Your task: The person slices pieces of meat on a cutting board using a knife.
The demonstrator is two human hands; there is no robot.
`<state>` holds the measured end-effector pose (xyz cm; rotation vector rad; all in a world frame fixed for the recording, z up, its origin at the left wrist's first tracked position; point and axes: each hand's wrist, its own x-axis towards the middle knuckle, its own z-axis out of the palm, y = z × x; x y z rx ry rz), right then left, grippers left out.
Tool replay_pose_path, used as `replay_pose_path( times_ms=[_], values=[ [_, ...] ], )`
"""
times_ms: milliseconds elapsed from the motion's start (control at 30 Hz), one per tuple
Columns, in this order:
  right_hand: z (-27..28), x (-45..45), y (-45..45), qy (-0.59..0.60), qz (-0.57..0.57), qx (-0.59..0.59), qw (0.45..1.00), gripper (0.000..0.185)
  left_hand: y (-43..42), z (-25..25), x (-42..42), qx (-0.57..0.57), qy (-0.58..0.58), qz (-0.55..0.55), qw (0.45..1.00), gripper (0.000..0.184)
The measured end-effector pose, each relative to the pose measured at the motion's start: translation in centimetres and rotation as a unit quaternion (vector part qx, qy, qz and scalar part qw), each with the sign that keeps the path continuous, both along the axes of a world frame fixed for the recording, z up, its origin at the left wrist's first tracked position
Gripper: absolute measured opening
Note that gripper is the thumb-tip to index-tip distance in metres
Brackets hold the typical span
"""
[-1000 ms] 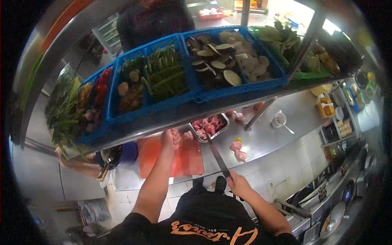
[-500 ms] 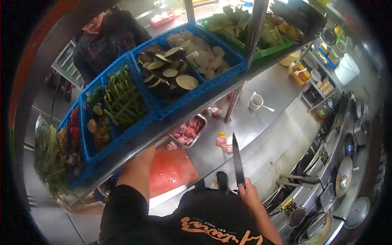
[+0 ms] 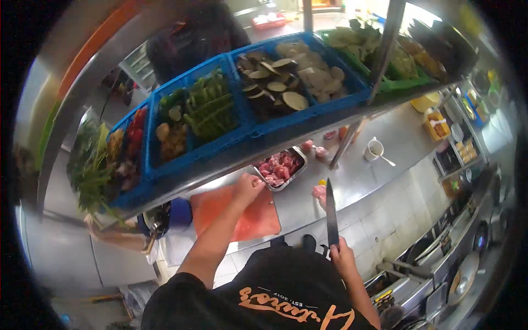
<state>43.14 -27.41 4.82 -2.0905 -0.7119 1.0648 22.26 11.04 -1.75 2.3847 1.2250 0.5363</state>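
My right hand is closed round the handle of a kitchen knife, whose blade points up and away from me, in front of the counter's edge. My left hand is over the far side of a red cutting board, fingers curled, beside a metal tray. Whether anything is between those fingers is hidden. Cut raw meat fills the tray. Another piece of raw meat lies on the counter, partly behind the blade. More raw meat is beyond the tray.
A shelf above the counter bears blue baskets of cut vegetables and a green basket. A shelf post stands near a white cup with a spoon. A blue pot is left of the board. Stoves line the right. Another person stands opposite.
My left hand has come out from under the shelf's edge into view, next to the tray. The camera view has shifted left. The knife stays in my right hand.
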Motion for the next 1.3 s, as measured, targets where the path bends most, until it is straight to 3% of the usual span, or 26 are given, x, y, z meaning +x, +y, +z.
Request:
replay_pose_path(
  times_ms=[67,200,300,400,567,700,800,933,1100,1267,1300],
  values=[
    [0.1,0.9,1.3,0.006,0.041,0.003,0.999,0.027,-1.2,0.9,-0.1,-0.041,-0.020,0.033,0.998,0.025],
    [-0.9,2.7,3.9,-0.050,0.175,0.048,0.982,0.027,-5.4,3.1,-3.3,-0.072,0.007,-0.004,0.997,0.030],
    [-0.5,2.6,6.0,-0.049,0.255,0.060,0.964,0.026,-9.0,2.4,-7.1,-0.057,0.008,-0.017,0.998,0.022],
    [-0.6,1.5,7.6,-0.064,0.338,0.109,0.933,0.023,-12.9,1.6,-9.8,0.021,-0.029,0.052,0.998,0.025],
    [-0.8,-1.5,9.9,-0.122,0.454,0.110,0.876,0.023,-14.8,1.3,-11.9,-0.056,-0.096,0.139,0.984,0.021],
    [-1.0,-3.8,11.8,-0.166,0.491,0.091,0.850,0.027,-15.0,0.9,-13.1,-0.098,-0.154,0.156,0.971,0.020],
    [0.2,-6.0,13.2,-0.180,0.511,0.052,0.839,0.030,-14.7,0.8,-14.9,0.108,-0.088,0.110,0.984,0.021],
    [2.0,-9.0,14.1,-0.200,0.536,0.028,0.819,0.034,-14.3,0.5,-17.1,-0.010,-0.133,0.067,0.989,0.017],
    [9.1,-12.9,15.6,-0.223,0.569,-0.077,0.788,0.045,-14.2,0.3,-17.2,0.026,-0.159,0.055,0.985,0.016],
    [10.8,-14.2,16.6,-0.233,0.588,-0.134,0.763,0.057,-13.2,-0.6,-17.5,0.030,-0.187,0.015,0.982,0.018],
    [10.7,-14.3,16.8,-0.235,0.589,-0.137,0.761,0.049,-13.0,-0.7,-17.6,0.032,-0.191,0.010,0.981,0.019]
  ],
)
